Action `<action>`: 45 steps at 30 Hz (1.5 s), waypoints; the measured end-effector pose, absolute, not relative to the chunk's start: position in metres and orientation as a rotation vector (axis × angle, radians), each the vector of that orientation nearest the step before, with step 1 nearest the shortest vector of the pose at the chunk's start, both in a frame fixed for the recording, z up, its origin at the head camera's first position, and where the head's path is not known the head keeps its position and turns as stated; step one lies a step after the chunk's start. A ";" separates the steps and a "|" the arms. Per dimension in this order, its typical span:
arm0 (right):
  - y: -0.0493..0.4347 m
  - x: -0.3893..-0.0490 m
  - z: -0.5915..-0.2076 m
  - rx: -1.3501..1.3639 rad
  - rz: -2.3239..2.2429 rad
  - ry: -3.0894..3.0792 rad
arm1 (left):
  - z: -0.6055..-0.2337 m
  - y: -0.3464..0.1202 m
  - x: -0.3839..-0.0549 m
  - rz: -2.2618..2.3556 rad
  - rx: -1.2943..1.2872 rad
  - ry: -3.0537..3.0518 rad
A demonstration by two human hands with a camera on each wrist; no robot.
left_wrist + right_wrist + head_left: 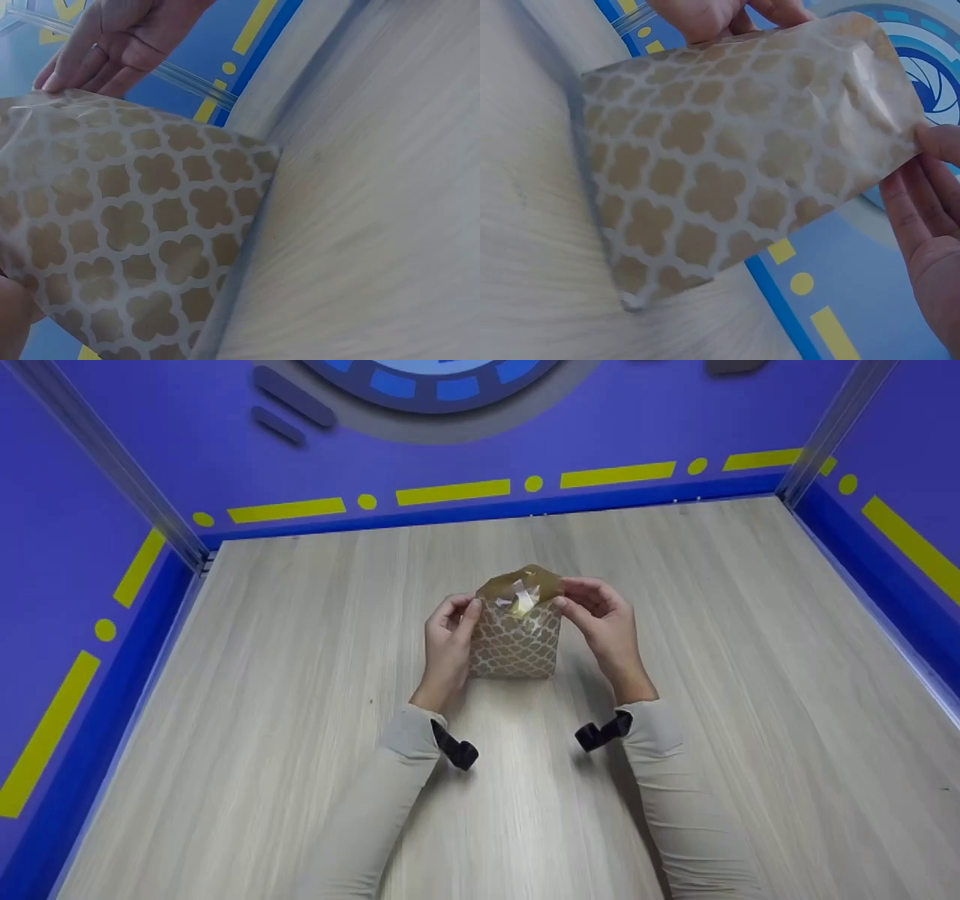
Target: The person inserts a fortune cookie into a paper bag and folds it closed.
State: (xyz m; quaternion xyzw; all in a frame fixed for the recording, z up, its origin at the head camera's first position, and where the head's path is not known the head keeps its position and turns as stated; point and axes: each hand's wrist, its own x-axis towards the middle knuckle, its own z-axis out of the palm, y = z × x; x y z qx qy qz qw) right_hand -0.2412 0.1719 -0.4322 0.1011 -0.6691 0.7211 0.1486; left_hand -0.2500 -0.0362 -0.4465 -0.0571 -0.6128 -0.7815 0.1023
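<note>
A brown paper bag (pixel 516 649) with a white lattice pattern stands upright on the table, its mouth toward the top. Something clear and shiny, like plastic wrap with a yellowish patch (pixel 523 604), shows at the bag's opening. My left hand (pixel 448 641) pinches the bag's left upper edge between thumb and fingers. On the opposite side, my right hand (pixel 606 626) pinches the right upper edge near the flap. The bag's patterned front (pixel 157 225) fills much of the left wrist view. In the right wrist view, the right hand (pixel 930 202) grips the bag's top corner.
The pale wood table (pixel 300 675) spreads around the bag on all sides. Purple panels with yellow dashes (pixel 453 492) wall it in at the back, left and right. Black wrist camera mounts (pixel 600 733) stick out from both sleeves.
</note>
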 end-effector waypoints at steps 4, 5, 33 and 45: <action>0.172 -0.240 -0.432 0.364 2.041 -1.896 | -0.447 -0.037 -0.247 -2.400 -0.286 -1.717; 0.171 -0.240 -0.432 0.382 2.031 -1.900 | -0.447 -0.038 -0.246 -2.427 -0.306 -1.699; 0.169 -0.239 -0.434 0.462 1.986 -2.072 | -0.452 -0.042 -0.243 -2.407 -0.680 -1.749; 0.177 -0.237 -0.420 0.767 1.403 -2.240 | -0.453 -0.043 -0.244 -2.348 -0.652 -1.829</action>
